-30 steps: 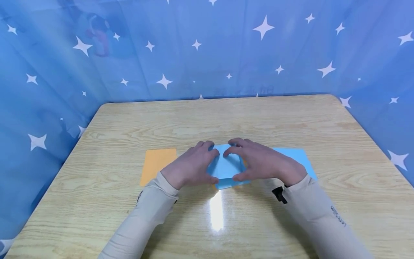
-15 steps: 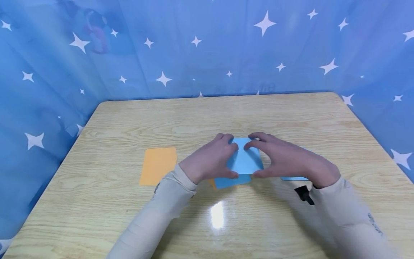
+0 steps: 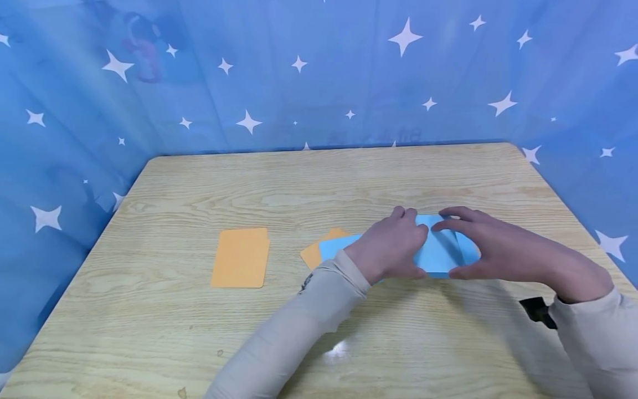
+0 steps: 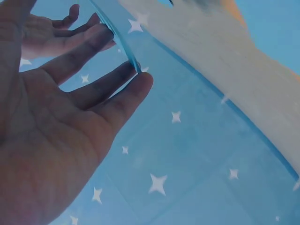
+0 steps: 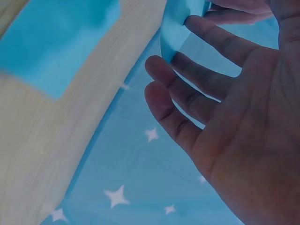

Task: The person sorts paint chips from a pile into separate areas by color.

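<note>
My sleeves (image 3: 289, 332) slant up from four and six o'clock over the wooden counter (image 3: 124, 310). My left hand (image 3: 391, 246) and right hand (image 3: 498, 249) grip a blue card (image 3: 436, 250) by its nine and three o'clock sides, above a second blue card (image 3: 467, 249) showing at three. Towards nine, a third blue card (image 3: 335, 247) overlaps an orange card (image 3: 311, 256); well apart lie two orange cards (image 3: 240, 260). A star curtain (image 3: 299, 94) hangs at twelve.
</note>
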{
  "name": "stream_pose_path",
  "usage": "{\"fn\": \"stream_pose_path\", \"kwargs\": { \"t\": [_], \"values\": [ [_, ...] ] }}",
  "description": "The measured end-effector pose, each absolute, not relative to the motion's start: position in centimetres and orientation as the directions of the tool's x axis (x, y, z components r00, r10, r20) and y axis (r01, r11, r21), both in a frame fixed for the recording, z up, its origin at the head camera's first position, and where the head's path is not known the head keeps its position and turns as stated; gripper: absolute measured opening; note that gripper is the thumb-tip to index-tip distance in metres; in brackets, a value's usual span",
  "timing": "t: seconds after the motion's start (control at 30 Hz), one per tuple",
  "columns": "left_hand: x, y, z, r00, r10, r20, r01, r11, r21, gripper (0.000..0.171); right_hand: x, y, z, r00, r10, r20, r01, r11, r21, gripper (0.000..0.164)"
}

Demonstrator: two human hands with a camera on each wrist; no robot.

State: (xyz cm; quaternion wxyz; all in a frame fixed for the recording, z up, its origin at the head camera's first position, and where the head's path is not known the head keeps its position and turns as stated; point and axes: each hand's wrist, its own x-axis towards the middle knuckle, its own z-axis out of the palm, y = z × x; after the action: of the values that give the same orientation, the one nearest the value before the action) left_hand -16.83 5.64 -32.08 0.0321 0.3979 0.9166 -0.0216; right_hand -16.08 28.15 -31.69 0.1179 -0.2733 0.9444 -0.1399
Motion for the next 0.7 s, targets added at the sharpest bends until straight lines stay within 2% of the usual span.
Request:
{"fn": "stream_pose_path", "kwargs": {
  "t": [0.17,0.4,0.57,0.7],
  "values": [
    [-17.1,8.1,-32.7,-0.701,0.703,-0.122,0.706,0.708,0.022,0.063,-16.0,30.4,-32.4,-0.835,-0.532,-0.143,-0.463,0.818,-0.340,0.075],
    [-17.4,11.1,-34.0,-0.723,0.668,-0.175,0.676,0.737,0.023,0.053,-16.2,32.4,-33.8,-0.839,-0.519,-0.165,-0.435,0.821,-0.370,0.080],
    [-17.1,12.4,-35.2,-0.733,0.646,-0.212,0.659,0.752,0.011,0.051,-16.4,33.4,-35.2,-0.830,-0.526,-0.185,-0.418,0.807,-0.418,0.079],
    [-17.1,12.9,-36.1,-0.734,0.642,-0.221,0.655,0.755,0.019,0.047,-16.5,33.9,-36.1,-0.827,-0.535,-0.173,-0.437,0.805,-0.402,0.077]
  ]
}}
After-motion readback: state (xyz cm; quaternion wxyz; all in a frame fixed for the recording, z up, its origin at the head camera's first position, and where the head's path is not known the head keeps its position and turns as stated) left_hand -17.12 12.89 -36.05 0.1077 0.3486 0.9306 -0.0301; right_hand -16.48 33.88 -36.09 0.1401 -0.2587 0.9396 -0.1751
